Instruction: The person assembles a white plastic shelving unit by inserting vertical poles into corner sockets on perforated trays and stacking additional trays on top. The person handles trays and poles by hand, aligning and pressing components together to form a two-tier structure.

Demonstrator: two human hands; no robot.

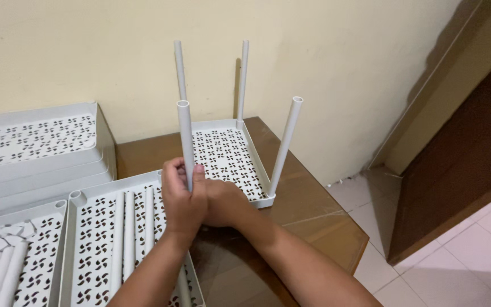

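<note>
- Head view: both hands closed round the near-left tube (185, 142) of a white tray (225, 156) on the brown table (313, 210).
- Left hand (180, 202) wrapped low on the tube; right hand (223, 202) pressed against it, grip partly hidden.
- Three more tubes upright at the other corners.
- Probably light, stiff, smooth plastic; best gripped low, near the socket.
- Spare tubes (129, 233) lying in a near-left tray (95, 250).
</note>
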